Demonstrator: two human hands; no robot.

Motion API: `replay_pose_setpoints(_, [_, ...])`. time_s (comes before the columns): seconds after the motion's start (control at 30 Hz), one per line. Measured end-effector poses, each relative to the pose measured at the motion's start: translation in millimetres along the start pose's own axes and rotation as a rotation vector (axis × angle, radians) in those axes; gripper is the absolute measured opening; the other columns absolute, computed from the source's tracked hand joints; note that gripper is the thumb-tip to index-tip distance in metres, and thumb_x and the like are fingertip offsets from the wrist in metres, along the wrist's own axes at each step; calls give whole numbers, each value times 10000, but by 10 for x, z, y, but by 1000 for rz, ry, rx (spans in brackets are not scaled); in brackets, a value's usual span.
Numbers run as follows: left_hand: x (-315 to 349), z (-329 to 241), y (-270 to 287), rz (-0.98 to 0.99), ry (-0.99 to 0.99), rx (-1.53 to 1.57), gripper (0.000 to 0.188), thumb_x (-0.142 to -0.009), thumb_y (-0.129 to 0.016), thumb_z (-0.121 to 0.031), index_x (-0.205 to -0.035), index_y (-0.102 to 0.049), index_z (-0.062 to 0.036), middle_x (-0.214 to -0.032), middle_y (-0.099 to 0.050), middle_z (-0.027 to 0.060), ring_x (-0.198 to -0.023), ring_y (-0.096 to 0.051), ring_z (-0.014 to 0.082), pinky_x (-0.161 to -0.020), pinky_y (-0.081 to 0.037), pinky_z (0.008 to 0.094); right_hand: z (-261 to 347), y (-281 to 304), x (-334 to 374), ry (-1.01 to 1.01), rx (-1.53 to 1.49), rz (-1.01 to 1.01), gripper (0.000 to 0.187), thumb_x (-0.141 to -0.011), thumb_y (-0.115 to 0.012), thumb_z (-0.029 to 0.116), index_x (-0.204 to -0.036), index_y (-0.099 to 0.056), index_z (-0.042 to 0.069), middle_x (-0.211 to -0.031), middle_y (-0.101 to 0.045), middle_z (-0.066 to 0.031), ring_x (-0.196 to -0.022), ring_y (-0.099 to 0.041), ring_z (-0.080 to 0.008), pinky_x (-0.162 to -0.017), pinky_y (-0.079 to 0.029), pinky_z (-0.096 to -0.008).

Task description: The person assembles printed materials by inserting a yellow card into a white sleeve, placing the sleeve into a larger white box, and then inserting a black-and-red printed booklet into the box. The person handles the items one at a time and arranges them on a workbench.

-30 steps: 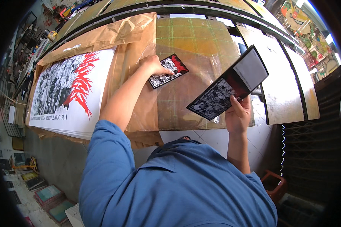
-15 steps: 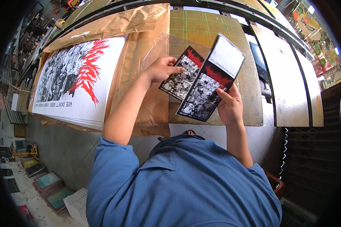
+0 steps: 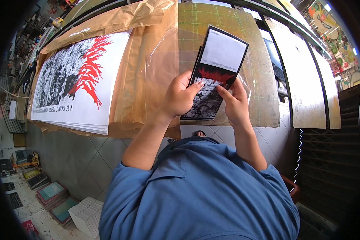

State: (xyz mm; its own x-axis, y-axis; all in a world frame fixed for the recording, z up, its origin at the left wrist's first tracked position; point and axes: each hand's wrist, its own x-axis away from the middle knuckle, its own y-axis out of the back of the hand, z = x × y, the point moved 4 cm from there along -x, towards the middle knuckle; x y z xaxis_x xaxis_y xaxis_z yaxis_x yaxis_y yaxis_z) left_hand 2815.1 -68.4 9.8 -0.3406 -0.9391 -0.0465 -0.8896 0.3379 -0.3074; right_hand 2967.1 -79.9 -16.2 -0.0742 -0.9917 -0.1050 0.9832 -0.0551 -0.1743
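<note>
A long folded leaflet (image 3: pixel 212 96) in black, white and red, with a white panel at its top, is tilted above the green-gridded board. My left hand (image 3: pixel 181 95) grips its left edge, thumb on the front. At the right edge my right hand (image 3: pixel 235 100) pinches it too, thumb on the printed crowd picture. A second dark card shows only as a thin strip behind the leaflet's left side; the rest of it is hidden. Clear plastic (image 3: pixel 246 72) shows just beyond the right hand; whether it is held I cannot tell.
On the left, brown wrapping paper (image 3: pixel 138 88) lies under a stack of large printed posters (image 3: pixel 64 80). The worn gridded board (image 3: pixel 264 100) is in front of me. Pale metal-like panels (image 3: pixel 294 80) stand to the right. Framed screens (image 3: pixel 52 191) and a white stack (image 3: pixel 86 216) are at lower left.
My left hand has moved right, bringing its smaller card behind the leaflet. The leaflet has shifted slightly left and up, and both hands are now close together on it.
</note>
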Motion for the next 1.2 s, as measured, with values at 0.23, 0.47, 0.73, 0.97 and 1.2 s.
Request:
replay_pose_setpoints(0.23, [133, 104, -89, 39, 89, 157, 257, -888, -421, -15, -1140, -456, 24, -1048, -575, 82, -923, -547, 109, -831, -445, 271, 53, 44, 26, -61, -219, 22, 318, -821, -517, -58, -1132, -460, -27, -1070, -571, -98, -1003, -537, -149, -886, -415, -286])
replay_pose_setpoints(0.47, [163, 208, -183, 63, -23, 255, 321, -845, -388, 27, -1164, -423, 22, -1079, -554, 92, -984, -517, 117, -880, -415, 277, 78, 147, 105, -231, -305, 109, 353, -832, -506, -42, -1181, -448, -40, -1095, -568, -108, -1013, -532, -149, -886, -411, -283])
replay_pose_setpoints(0.73, [84, 357, -76, 69, 83, -729, 449, -870, -564, -264, -1191, -404, 5, -1157, -486, 169, -1055, -488, 241, -921, -386, 351, 294, 707, 248, -47, -206, -122, 369, -817, -504, -58, -1183, -467, -39, -1106, -570, -98, -990, -546, -161, -880, -407, -287])
replay_pose_setpoints(0.97, [318, 206, 1161, -735, 60, -1530, 703, -704, -717, -367, -1193, -420, 43, -1066, -531, 198, -1009, -520, 329, -833, -435, 416, 386, 1588, 522, 63, -356, -318, 332, -867, -422, -24, -1196, -465, -22, -1164, -557, -123, -1059, -546, -209, -929, -417, -355])
replay_pose_setpoints(1.2, [78, 254, 1473, -591, 245, -961, 282, -685, -760, -149, -861, -588, -13, -682, -576, 7, -640, -558, 112, -598, -457, 266, 403, 1660, 593, 95, -463, -387, 264, -860, -442, -39, -1121, -481, -24, -1104, -577, -137, -1025, -563, -194, -920, -440, -339])
